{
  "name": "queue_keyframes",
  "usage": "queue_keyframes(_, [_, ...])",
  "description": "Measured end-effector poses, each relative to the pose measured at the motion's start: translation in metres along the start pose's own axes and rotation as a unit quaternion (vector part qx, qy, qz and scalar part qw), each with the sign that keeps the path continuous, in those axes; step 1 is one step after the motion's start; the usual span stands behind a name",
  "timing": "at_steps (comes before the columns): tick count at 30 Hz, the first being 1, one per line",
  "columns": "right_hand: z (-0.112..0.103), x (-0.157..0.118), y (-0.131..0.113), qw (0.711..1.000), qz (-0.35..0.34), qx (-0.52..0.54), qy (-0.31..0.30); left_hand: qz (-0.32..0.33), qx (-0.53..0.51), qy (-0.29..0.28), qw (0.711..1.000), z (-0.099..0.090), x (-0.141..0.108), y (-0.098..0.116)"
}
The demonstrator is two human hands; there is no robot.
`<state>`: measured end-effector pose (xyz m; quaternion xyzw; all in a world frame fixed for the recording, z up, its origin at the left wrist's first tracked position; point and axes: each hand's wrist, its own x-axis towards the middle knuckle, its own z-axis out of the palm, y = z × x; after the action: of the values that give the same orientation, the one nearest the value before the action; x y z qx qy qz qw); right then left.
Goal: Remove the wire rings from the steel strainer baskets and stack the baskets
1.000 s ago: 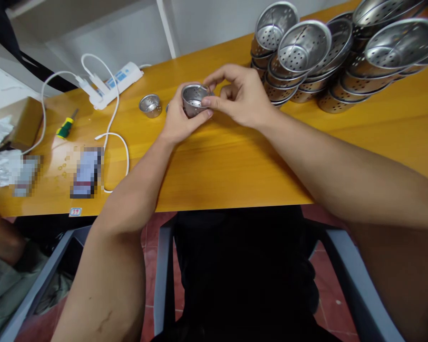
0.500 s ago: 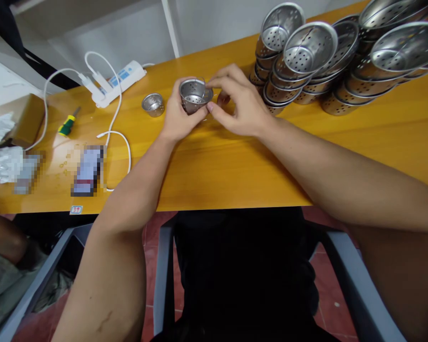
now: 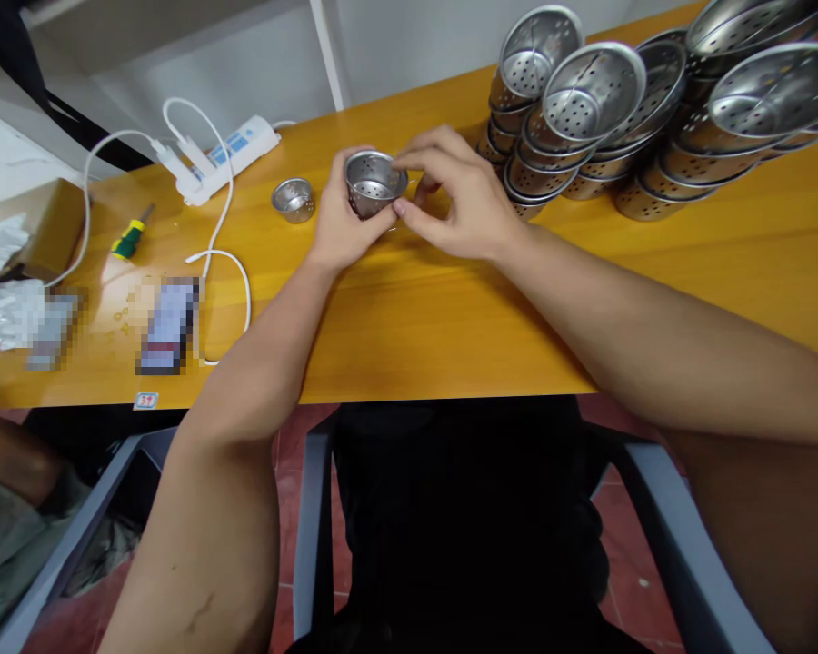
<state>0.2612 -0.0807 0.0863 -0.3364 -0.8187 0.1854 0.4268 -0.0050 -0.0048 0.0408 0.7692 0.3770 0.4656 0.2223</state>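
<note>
A small perforated stainless-steel cup (image 3: 376,182) sits low over the table in my left hand (image 3: 344,218), whose fingers and thumb wrap round its left and near sides. At the cup's right rim is my right hand (image 3: 460,195), fingers curled. Its index fingertip touches the rim at the far right, and its thumb tip meets the near right rim beside my left thumb. The lower fingers of my right hand are partly hidden. Left of my left hand, a smaller perforated steel cup (image 3: 293,201) stands upright on the table.
Stacks of larger perforated steel cups (image 3: 593,100) stand at the right. To the left lie a power strip (image 3: 235,154) with white cables, a green-and-yellow screwdriver (image 3: 131,236), a phone (image 3: 169,327), a cardboard box (image 3: 58,232) and clear plastic bags (image 3: 4,300). Another person's leg (image 3: 6,454) shows lower left.
A thin wire loop that stood up at the cup's right rim by my right index finger no longer shows there. Both hands have barely moved.
</note>
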Motion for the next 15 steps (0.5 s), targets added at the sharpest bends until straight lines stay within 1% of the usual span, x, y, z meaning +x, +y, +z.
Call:
queue_keyframes(4, [-0.005,0.000,-0.010,0.999,0.028,-0.030,-0.023,-0.026,0.021,-0.001,0.999,0.000,-0.003,0.016])
queue_keyframes(7, [-0.006,0.000,-0.014,0.996,0.044,-0.064,-0.042,-0.026,0.033,-0.012,0.999,0.001,-0.006,0.026])
queue_keyframes(12, [0.003,-0.002,-0.008,0.995,0.030,-0.075,-0.063,-0.046,0.052,-0.036,0.997,0.002,-0.010,0.036])
queue_keyframes(15, [0.006,-0.002,-0.006,0.994,0.030,-0.081,-0.069,-0.041,0.046,-0.041,0.997,0.002,-0.012,0.039])
